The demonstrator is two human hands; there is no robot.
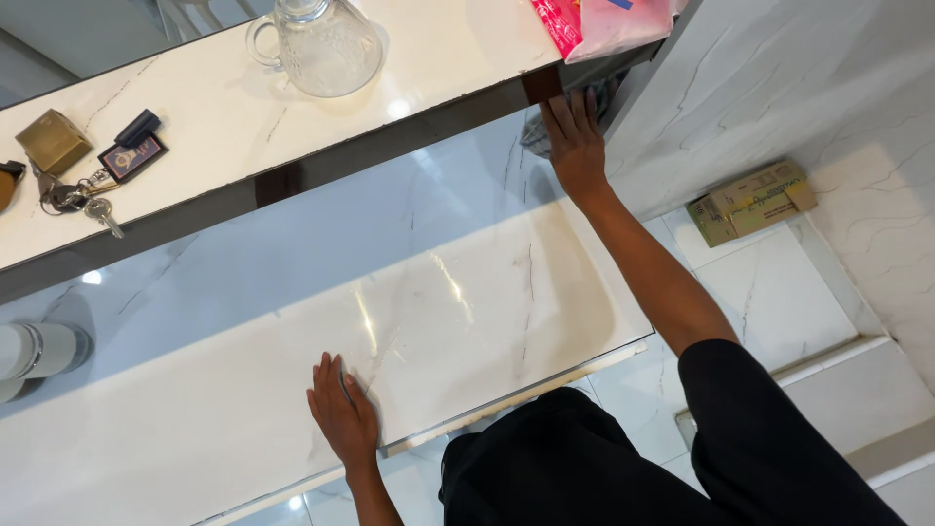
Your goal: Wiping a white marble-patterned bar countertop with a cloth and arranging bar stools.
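Note:
My right hand [575, 141] reaches to the far right corner of the white marble counter [467, 292], pressed flat on a grey cloth [542, 136] that is bunched under the raised shelf. The cloth is mostly hidden by the hand and the shelf edge. My left hand [341, 414] lies palm down, fingers apart, on the counter's near edge and holds nothing.
A raised marble shelf [234, 117] carries a glass jug [321, 44], a pink packet [594, 24], keys with a fob [93, 190] and a small brass box [51, 141]. A white bottle [34, 351] stands at the left. A cardboard box [750, 200] lies on the floor by the wall.

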